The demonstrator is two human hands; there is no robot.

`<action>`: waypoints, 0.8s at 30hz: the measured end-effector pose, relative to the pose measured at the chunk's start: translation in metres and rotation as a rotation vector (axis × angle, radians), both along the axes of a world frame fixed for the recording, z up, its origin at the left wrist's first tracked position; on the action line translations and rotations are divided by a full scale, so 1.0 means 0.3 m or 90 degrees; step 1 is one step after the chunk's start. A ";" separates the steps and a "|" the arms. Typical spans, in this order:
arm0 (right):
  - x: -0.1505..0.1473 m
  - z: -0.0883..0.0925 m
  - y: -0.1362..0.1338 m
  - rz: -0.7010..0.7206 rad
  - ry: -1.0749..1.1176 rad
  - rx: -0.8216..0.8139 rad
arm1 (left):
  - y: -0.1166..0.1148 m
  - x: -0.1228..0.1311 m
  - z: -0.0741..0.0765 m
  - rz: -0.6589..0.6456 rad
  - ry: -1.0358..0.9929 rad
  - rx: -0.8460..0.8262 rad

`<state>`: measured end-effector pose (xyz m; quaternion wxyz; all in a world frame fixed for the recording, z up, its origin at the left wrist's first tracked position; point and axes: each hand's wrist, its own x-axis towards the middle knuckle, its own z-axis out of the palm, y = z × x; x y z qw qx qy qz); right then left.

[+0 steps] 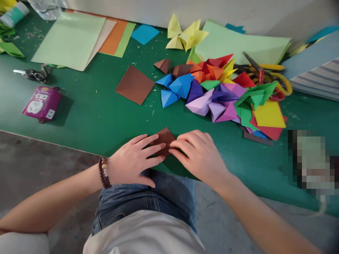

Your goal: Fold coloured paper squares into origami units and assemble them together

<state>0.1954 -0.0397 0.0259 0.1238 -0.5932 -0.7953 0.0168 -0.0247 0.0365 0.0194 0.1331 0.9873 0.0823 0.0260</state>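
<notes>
A small folded brown paper piece (165, 136) lies on the green mat (100, 113) near its front edge. My left hand (134, 160) rests on its left side with the fingers stretched flat, pressing the paper down. From the right, my right hand (197, 153) has its fingers together on the same piece, pressing along a fold. Part of the paper is hidden under both hands. A beaded bracelet (104, 173) sits on my left wrist.
A flat brown square sheet (135, 84) lies further back. A heap of folded coloured paper shapes (219, 95) fills the right, with scissors (261, 72) behind it. Large coloured sheets (71, 38) lie at the back left. A purple pouch (42, 103) is at left.
</notes>
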 end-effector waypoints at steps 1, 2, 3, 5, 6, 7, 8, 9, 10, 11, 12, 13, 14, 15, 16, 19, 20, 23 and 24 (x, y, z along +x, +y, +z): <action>-0.001 -0.003 -0.010 0.015 -0.006 0.015 | 0.000 0.000 -0.002 0.000 0.000 -0.001; -0.002 -0.006 -0.017 0.030 -0.008 0.023 | -0.001 -0.001 -0.004 0.002 -0.001 -0.003; -0.004 -0.009 -0.021 0.044 -0.009 0.027 | -0.001 -0.001 -0.006 0.003 -0.004 -0.006; -0.007 -0.015 -0.022 0.063 -0.007 0.041 | -0.001 -0.002 -0.011 0.008 -0.017 -0.017; -0.009 -0.018 -0.020 0.071 -0.005 0.054 | -0.001 -0.002 -0.014 0.011 -0.026 -0.024; -0.011 -0.021 -0.017 0.079 -0.005 0.066 | -0.001 -0.003 -0.017 0.015 -0.033 -0.031; -0.014 -0.023 -0.014 0.086 -0.003 0.077 | -0.001 -0.003 -0.019 0.020 -0.039 -0.038; -0.017 -0.025 -0.012 0.094 -0.001 0.085 | -0.001 -0.003 -0.021 0.024 -0.043 -0.043; -0.020 -0.027 -0.011 0.101 0.002 0.088 | -0.002 -0.003 -0.022 0.028 -0.045 -0.048; -0.024 -0.028 -0.011 0.109 0.005 0.087 | -0.002 -0.003 -0.022 0.032 -0.045 -0.052; -0.029 -0.029 -0.012 0.118 0.009 0.086 | -0.002 -0.003 -0.022 0.034 -0.044 -0.056; -0.033 -0.030 -0.013 0.127 0.013 0.085 | -0.002 -0.002 -0.021 0.036 -0.042 -0.058; -0.037 -0.031 -0.014 0.134 0.016 0.084 | -0.002 -0.002 -0.020 0.038 -0.040 -0.060; -0.040 -0.032 -0.016 0.139 0.020 0.084 | -0.002 -0.002 -0.019 0.038 -0.038 -0.061; -0.042 -0.034 -0.016 0.142 0.024 0.084 | -0.001 -0.001 -0.018 0.038 -0.037 -0.062; -0.044 -0.040 -0.016 0.146 0.038 0.086 | 0.001 0.000 -0.015 0.034 -0.036 -0.064; -0.045 -0.042 -0.015 0.151 0.040 0.089 | 0.001 0.000 -0.015 0.034 -0.035 -0.064; -0.050 -0.048 -0.019 0.168 0.042 0.102 | 0.001 0.000 -0.016 0.033 -0.027 -0.065; -0.053 -0.050 -0.024 0.175 0.048 0.102 | 0.000 -0.001 -0.017 0.033 -0.026 -0.065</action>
